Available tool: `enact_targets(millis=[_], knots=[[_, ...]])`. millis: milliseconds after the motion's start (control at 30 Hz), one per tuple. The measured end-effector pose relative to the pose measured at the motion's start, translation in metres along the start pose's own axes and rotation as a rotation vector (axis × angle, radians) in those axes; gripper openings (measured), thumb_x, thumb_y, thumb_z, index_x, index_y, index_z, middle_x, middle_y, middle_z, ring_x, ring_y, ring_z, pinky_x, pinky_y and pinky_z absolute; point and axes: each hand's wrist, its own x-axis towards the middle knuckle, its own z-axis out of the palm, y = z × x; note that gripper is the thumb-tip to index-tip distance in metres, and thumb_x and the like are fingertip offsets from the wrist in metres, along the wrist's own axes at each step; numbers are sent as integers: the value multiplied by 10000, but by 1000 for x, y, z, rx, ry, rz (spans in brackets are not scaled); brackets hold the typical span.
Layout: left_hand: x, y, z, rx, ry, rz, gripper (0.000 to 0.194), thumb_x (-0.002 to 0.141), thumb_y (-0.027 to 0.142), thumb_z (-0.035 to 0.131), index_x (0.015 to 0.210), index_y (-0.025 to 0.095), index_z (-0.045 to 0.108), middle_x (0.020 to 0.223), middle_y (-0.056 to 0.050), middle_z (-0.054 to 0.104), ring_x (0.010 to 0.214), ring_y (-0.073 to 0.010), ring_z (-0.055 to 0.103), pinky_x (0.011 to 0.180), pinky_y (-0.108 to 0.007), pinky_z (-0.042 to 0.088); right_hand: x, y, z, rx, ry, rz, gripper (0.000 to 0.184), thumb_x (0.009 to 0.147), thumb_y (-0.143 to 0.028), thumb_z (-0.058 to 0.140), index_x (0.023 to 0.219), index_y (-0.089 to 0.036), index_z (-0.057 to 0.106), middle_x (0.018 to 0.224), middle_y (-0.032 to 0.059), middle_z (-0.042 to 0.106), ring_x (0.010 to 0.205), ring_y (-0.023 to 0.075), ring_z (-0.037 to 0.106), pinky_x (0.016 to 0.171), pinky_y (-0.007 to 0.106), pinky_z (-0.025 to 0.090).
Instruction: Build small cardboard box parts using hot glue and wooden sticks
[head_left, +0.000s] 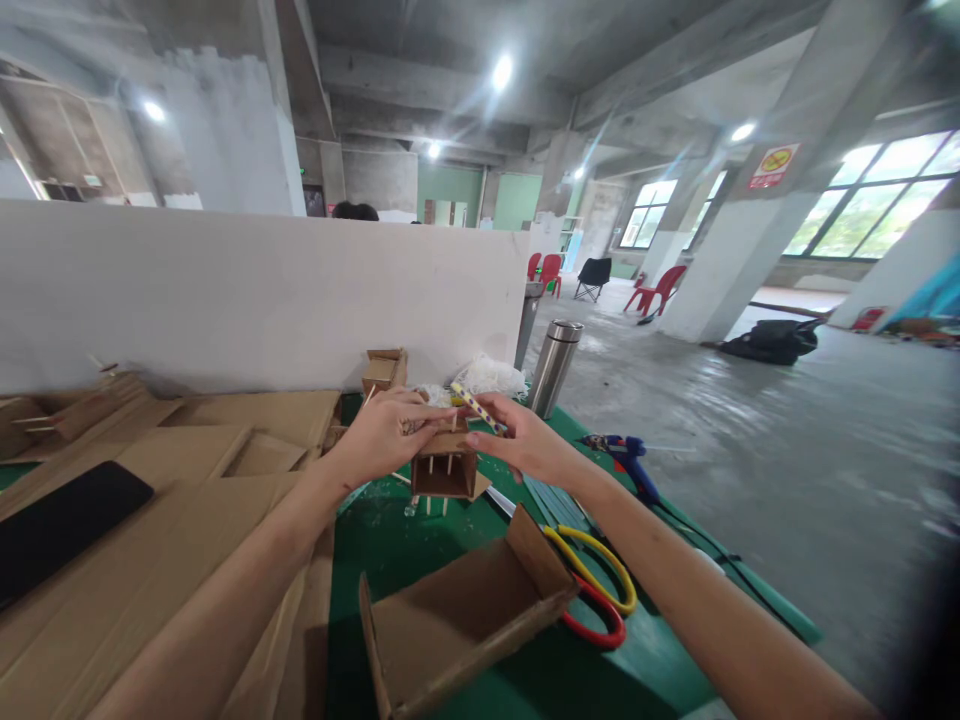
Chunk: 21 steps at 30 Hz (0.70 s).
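A small cardboard box, its open side facing me, stands between my hands with several thin wooden sticks running through it. My left hand bends over its upper left, fingers closed together by a short stick on top; what they pinch is partly hidden. In my right hand is a slim yellow-and-white rod with dark dots, pencil-like, slanting up to the left between thumb and fingers. That thumb lies at the box's upper right edge. Closer to me lies an open cardboard tray.
Scissors with yellow and red handles lie beside the tray. A blue glue gun with its cord is at the right table edge, a steel flask behind. Cardboard sheets and a black phone-like slab cover the left; a white partition stands behind.
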Motion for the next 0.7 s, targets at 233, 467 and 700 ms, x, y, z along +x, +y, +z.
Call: enact_targets(millis=[233, 467, 700], knots=[[1, 1, 0, -17, 3, -6, 280, 904, 169, 621, 1115, 285, 764, 868, -30, 763, 857, -216, 664, 808, -334, 505, -1, -4, -1, 4, 67, -27, 500, 831, -435, 692, 1236, -233, 481, 1316, 85, 582, 512, 51, 511, 289, 159, 427], [0, 0, -1, -44, 12, -6, 286, 891, 168, 627, 1105, 295, 768, 857, -22, 768, 844, -210, 649, 788, -321, 499, -1, 0, 9, -86, -18, 58, 479, 787, -364, 747, 1196, -186, 571, 1217, 107, 646, 532, 74, 554, 275, 146, 369], [0, 0, -2, -62, 15, -12, 289, 885, 161, 624, 1092, 297, 773, 837, -17, 760, 828, -199, 655, 781, -306, 499, -1, 4, 7, -142, -96, 91, 504, 766, -380, 761, 1206, -211, 583, 1275, 100, 634, 561, 99, 587, 267, 160, 365]])
